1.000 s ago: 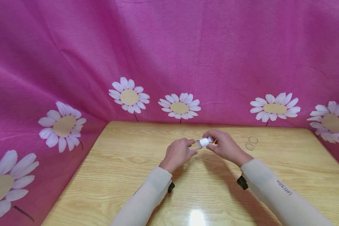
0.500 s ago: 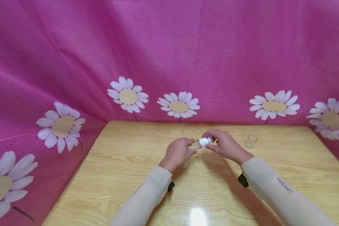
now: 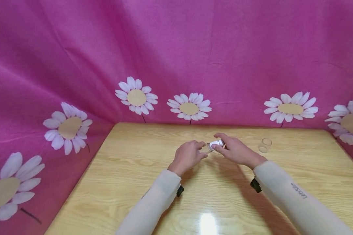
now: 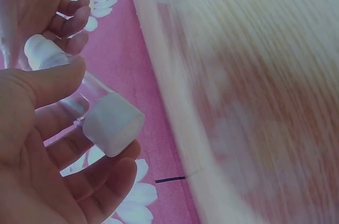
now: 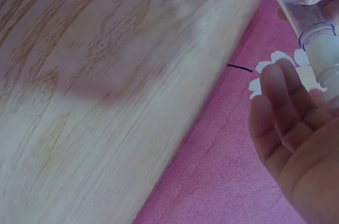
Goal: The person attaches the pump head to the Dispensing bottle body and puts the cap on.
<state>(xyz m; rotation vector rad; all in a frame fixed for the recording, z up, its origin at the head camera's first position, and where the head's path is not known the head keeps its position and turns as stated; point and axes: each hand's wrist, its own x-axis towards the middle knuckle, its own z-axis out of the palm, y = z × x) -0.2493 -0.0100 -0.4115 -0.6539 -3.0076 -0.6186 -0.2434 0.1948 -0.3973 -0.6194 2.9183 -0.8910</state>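
Note:
A slim clear bottle with a white neck section [image 3: 214,144] is held tilted above the table, between both hands. My left hand [image 3: 187,156] grips its clear body. In the left wrist view the bottle's white base [image 4: 114,123] sticks out past the left thumb. My right hand [image 3: 237,151] holds the white section at the other end, with the thumb lying across it. The right wrist view shows the clear body [image 5: 306,16] and white section; the right hand's other fingers [image 5: 286,107] are bent beside it. A clear open-ended cap [image 3: 265,145] stands apart, right of the right hand.
The wooden table [image 3: 129,182] runs back to a pink cloth [image 3: 176,52] printed with white daisies, which also hangs along the left side. Black straps or mounts [image 3: 255,185] sit under the sleeve cuffs.
My right hand has shifted its grip: its thumb now lies across the white section, nearer the left hand. The left hand keeps its hold. The head view has shifted slightly.

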